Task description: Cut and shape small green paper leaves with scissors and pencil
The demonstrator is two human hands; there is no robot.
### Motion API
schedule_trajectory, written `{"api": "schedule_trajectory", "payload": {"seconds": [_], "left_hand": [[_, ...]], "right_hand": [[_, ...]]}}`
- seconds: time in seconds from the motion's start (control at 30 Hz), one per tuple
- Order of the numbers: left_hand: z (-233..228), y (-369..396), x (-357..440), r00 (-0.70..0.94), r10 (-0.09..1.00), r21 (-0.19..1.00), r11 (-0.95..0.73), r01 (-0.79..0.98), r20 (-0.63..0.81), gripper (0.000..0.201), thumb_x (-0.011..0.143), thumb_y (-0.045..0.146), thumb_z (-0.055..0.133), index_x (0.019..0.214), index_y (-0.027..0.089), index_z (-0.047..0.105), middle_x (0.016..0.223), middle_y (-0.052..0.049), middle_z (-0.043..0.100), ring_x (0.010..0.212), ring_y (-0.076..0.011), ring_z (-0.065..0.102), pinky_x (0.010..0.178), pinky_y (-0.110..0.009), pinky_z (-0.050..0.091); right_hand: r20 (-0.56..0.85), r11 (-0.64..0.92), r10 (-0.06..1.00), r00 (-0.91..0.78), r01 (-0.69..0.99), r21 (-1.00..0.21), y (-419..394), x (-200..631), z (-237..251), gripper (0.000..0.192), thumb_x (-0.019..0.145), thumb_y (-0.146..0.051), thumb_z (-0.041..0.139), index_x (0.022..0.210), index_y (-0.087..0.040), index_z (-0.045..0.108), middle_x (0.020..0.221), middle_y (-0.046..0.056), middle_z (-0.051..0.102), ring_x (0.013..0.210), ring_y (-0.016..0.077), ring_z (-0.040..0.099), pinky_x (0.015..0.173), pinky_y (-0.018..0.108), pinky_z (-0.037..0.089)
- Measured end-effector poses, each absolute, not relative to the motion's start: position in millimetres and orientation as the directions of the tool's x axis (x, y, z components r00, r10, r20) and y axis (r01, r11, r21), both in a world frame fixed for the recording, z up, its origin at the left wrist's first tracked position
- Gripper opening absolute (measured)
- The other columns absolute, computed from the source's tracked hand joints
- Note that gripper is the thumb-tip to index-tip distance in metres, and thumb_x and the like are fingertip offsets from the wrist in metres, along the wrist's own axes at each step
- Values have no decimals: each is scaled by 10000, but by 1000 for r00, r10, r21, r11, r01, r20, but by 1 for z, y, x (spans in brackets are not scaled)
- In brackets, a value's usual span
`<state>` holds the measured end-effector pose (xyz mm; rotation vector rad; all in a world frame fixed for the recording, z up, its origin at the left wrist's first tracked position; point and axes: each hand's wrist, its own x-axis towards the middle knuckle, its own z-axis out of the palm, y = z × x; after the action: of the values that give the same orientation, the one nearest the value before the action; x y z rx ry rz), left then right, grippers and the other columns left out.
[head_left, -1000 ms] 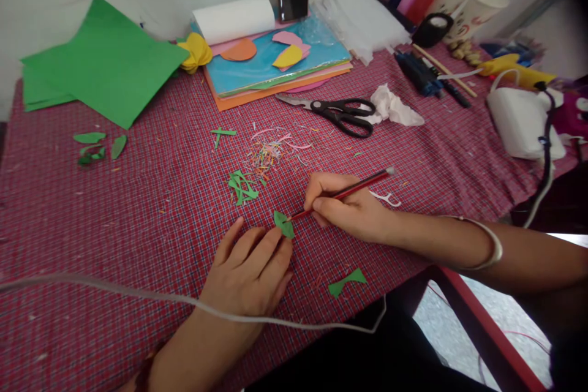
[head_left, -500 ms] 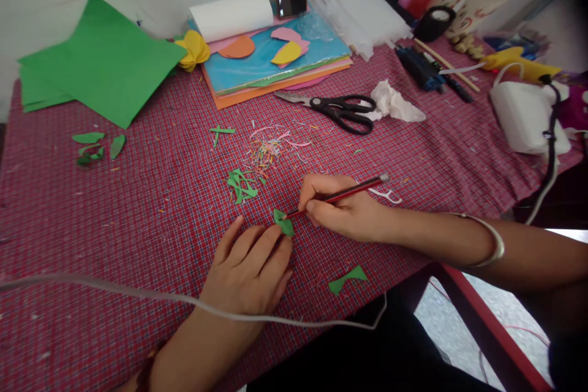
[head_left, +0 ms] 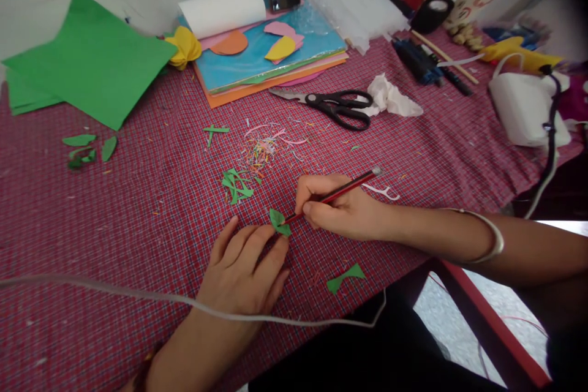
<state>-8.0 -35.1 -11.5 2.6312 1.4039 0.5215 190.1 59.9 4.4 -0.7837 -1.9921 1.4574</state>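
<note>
My right hand grips a red pencil, and the pencil's tip rests on a small green paper piece lying on the red checked tablecloth. My left hand lies flat on the cloth, fingers spread, with its fingertips pressing the near edge of that green piece. A green bow-shaped cutout lies near the table's front edge, to the right of my left hand. Green paper scraps sit just beyond my left hand.
Black scissors and crumpled tissue lie mid-table. Green sheets lie at back left, a coloured paper stack with a white roll at the back. Cups, tools and a white box crowd the right. A white cord crosses my left arm.
The view has shifted slightly, so everything sits a little further left and up. Both hands stay on the green piece, the pencil tip barely moving over it.
</note>
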Motion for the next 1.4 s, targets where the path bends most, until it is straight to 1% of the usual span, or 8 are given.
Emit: {"api": "schedule_trajectory", "payload": {"seconds": [0.2, 0.53, 0.77, 0.87, 1.0, 1.1, 1.2, 1.4], "left_hand": [[-11, -34, -8, 531, 808, 242, -585, 774, 256, 229, 865, 231, 542, 1068, 184, 637, 1063, -63, 653, 1006, -239, 552, 1046, -503, 335], [-11, -34, -9, 531, 807, 232, -586, 776, 260, 228, 866, 251, 538, 1068, 204, 634, 1065, -51, 650, 1010, -232, 543, 1059, -482, 322], [-14, -34, -9, 543, 796, 220, -600, 770, 268, 228, 865, 256, 542, 1066, 193, 629, 1060, -57, 652, 1001, -237, 548, 1049, -495, 326], [-14, -34, -9, 539, 799, 228, -595, 770, 265, 230, 869, 251, 536, 1076, 193, 617, 1062, -58, 648, 1001, -240, 552, 1041, -511, 331], [-11, -34, -14, 516, 820, 341, -573, 745, 249, 223, 858, 203, 561, 1080, 189, 578, 1050, -59, 624, 1010, -222, 552, 1033, -500, 354], [-7, -30, -25, 400, 876, 515, -483, 708, 272, 174, 863, 153, 542, 1034, 184, 554, 1039, -59, 591, 1009, -183, 553, 940, -383, 450], [0, -20, -31, 291, 921, 631, -390, 671, 260, 162, 869, 121, 520, 1010, 196, 551, 1024, -44, 588, 975, -156, 567, 865, -324, 476], [20, 8, -5, 398, 903, 652, -401, 643, 163, 112, 876, 156, 495, 946, 188, 577, 904, -30, 594, 839, -142, 570, 758, -311, 476]], "right_hand": [[108, 282, 717, -689, 144, -949, 62, 192, 4, 163, 738, -44, 412, 661, -164, 491, 628, -39, 501, 588, 74, 457, 535, 203, 347], [89, 184, 736, -671, 72, -980, 62, 192, 4, 175, 717, -24, 404, 659, -160, 497, 578, -57, 461, 560, 69, 435, 532, 198, 356], [94, 250, 695, -713, 117, -961, 62, 193, 4, 167, 725, -39, 418, 650, -158, 508, 613, -42, 499, 581, 70, 459, 531, 194, 357], [68, 173, 707, -704, 78, -982, 63, 193, 3, 164, 705, -44, 423, 629, -162, 508, 585, -47, 492, 571, 72, 464, 528, 192, 362], [-59, -152, 804, -592, -109, -982, 71, 195, -1, 127, 740, -112, 429, 696, -171, 533, 477, -68, 468, 430, 65, 410, 420, 191, 295], [-122, -302, 832, -541, -259, -917, 79, 195, -3, 114, 750, -162, 428, 723, -173, 538, 446, -59, 484, 389, 70, 392, 391, 201, 270], [-110, -325, 831, -546, -315, -892, 85, 197, -3, 94, 740, -176, 452, 726, -173, 545, 437, -57, 487, 378, 71, 385, 379, 206, 256], [-17, -260, 859, -512, -408, -875, 96, 206, 3, 75, 770, -187, 476, 742, -175, 544, 447, -61, 490, 381, 61, 379, 383, 209, 236]]}}
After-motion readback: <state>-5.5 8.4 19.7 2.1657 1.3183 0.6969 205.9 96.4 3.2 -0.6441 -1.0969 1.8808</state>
